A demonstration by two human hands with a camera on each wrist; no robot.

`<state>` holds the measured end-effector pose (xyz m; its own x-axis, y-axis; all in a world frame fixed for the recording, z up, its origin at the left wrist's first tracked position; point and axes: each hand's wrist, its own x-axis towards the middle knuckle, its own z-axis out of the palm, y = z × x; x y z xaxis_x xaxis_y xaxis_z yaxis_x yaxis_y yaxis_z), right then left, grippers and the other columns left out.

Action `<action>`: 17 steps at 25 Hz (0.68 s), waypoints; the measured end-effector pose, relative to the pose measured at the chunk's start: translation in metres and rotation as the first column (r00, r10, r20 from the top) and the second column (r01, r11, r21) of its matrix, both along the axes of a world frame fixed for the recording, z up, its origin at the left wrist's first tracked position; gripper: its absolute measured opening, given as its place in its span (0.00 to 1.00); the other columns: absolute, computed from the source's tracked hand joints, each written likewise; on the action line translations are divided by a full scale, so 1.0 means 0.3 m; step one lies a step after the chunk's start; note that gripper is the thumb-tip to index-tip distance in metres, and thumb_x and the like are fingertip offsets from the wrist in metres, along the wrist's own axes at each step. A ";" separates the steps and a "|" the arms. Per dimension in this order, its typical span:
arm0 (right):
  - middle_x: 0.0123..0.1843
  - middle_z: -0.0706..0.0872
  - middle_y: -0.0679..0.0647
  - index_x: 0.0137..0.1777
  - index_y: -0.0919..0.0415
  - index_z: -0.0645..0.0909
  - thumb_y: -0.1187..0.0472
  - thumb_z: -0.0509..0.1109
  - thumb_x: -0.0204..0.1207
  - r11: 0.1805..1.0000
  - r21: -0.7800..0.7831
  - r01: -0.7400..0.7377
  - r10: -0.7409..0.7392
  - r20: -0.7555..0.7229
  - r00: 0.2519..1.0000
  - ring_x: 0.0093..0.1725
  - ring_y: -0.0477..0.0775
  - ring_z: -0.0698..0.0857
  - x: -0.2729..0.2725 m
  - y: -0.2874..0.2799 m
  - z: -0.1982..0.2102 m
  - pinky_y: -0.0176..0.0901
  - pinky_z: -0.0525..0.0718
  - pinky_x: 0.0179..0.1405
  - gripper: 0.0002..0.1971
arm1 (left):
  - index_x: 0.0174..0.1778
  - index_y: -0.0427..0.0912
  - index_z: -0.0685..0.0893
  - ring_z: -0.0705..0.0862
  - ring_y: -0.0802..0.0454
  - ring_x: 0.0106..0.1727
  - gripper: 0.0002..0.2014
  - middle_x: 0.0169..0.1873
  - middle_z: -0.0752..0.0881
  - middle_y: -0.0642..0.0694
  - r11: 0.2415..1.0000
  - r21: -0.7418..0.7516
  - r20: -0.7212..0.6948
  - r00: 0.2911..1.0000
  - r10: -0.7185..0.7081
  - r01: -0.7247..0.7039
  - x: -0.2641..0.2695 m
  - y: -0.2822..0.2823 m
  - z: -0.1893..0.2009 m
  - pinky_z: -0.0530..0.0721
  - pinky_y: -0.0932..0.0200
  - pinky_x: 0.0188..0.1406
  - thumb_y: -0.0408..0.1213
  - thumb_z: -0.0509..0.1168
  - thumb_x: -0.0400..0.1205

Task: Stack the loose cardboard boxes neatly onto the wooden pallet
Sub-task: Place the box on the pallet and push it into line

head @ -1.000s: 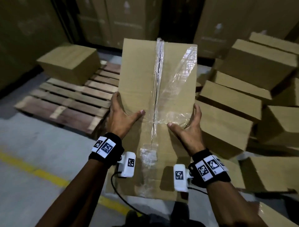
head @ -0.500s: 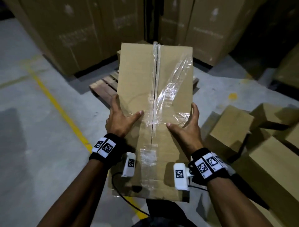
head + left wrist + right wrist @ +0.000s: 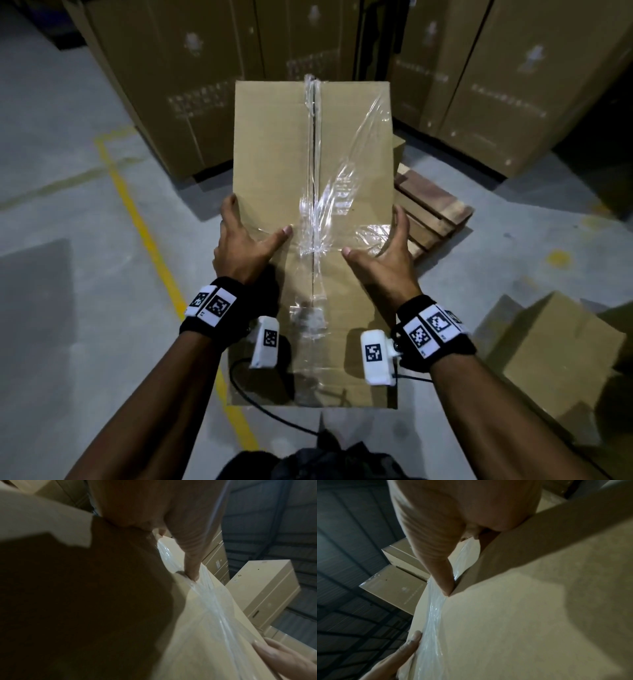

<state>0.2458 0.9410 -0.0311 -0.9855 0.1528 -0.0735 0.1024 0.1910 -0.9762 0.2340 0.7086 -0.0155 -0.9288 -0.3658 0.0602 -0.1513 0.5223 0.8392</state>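
The person carries one cardboard box (image 3: 311, 219) in the middle of the frame, held up in front of the body with the taped top face toward the head camera. The left hand (image 3: 239, 246) holds the left edge and the right hand (image 3: 383, 260) holds the right edge. On each hand the thumb lies flat on the top face, pointing toward the centre seam, and the fingers go around the side, where I cannot see their ends. I think this two-sided clamp is chosen because the box is wide, and pressure from both sides keeps it level. Loose clear plastic film (image 3: 346, 192) is stuck along the seam and crosses to the right part of the top; both thumbs press near it.

The wooden pallet (image 3: 435, 209) shows only as a corner at the centre right, just behind the carried box, on the grey floor. Another loose box (image 3: 548, 353) lies at the lower right. Tall cartons (image 3: 191, 85) stand along the top of the frame. A yellow floor line (image 3: 144, 226) runs down the left side.

My judgement: the box is on its way to the pallet and not yet set down.
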 end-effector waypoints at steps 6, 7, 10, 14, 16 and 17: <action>0.84 0.69 0.46 0.81 0.24 0.47 0.54 0.85 0.65 0.997 0.052 0.052 -0.051 -0.017 0.999 0.76 0.53 0.73 -0.293 -0.126 -0.016 0.66 0.73 0.77 0.58 | 0.80 0.60 0.54 0.79 0.31 0.68 0.49 0.74 0.76 0.43 0.999 0.003 -0.013 0.999 -0.049 0.049 -0.341 -0.129 -0.045 0.75 0.37 0.68 0.63 0.77 0.69; 0.83 0.69 0.46 0.81 0.24 0.47 0.53 0.86 0.65 0.995 0.068 0.076 -0.074 -0.024 0.997 0.76 0.53 0.73 -0.344 -0.157 -0.031 0.66 0.74 0.77 0.58 | 0.80 0.60 0.54 0.79 0.30 0.68 0.50 0.74 0.76 0.41 0.997 0.013 -0.002 0.997 -0.072 0.072 -0.412 -0.156 -0.059 0.75 0.37 0.67 0.64 0.77 0.69; 0.81 0.72 0.46 0.80 0.21 0.47 0.47 0.86 0.61 0.987 0.088 0.136 -0.136 -0.014 0.991 0.75 0.56 0.76 -0.479 -0.255 -0.061 0.69 0.76 0.74 0.59 | 0.82 0.55 0.55 0.77 0.34 0.71 0.49 0.73 0.77 0.42 0.988 0.028 -0.003 0.988 -0.152 0.152 -0.605 -0.229 -0.088 0.73 0.47 0.65 0.58 0.78 0.71; 0.74 0.77 0.45 0.82 0.28 0.48 0.50 0.86 0.62 0.957 0.071 0.281 -0.282 -0.001 0.960 0.70 0.55 0.79 -0.639 -0.408 -0.049 0.66 0.79 0.73 0.58 | 0.81 0.56 0.55 0.77 0.38 0.72 0.49 0.76 0.75 0.44 0.952 0.078 0.007 0.955 -0.297 0.296 -0.877 -0.347 -0.098 0.70 0.53 0.61 0.55 0.80 0.70; 0.73 0.77 0.44 0.83 0.29 0.49 0.52 0.86 0.63 0.936 0.064 0.346 -0.347 0.010 0.938 0.69 0.55 0.80 -0.703 -0.463 -0.032 0.65 0.79 0.72 0.58 | 0.80 0.58 0.55 0.77 0.37 0.72 0.50 0.76 0.74 0.45 0.931 0.068 0.010 0.933 -0.359 0.358 -0.996 -0.391 -0.093 0.74 0.47 0.63 0.58 0.80 0.69; 0.73 0.78 0.45 0.83 0.29 0.49 0.51 0.86 0.62 0.930 0.066 0.361 -0.363 0.022 0.931 0.70 0.56 0.80 -0.723 -0.480 -0.026 0.65 0.79 0.73 0.58 | 0.80 0.58 0.54 0.77 0.37 0.72 0.51 0.77 0.74 0.45 0.925 0.058 0.022 0.926 -0.378 0.376 -1.032 -0.399 -0.091 0.76 0.44 0.64 0.58 0.79 0.69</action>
<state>0.0290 0.7969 -0.0390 -0.8594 0.5041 -0.0854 0.2080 0.1921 -0.9591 -0.0756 0.5889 -0.0428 -0.9998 0.0097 0.0182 0.0206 0.5022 0.8645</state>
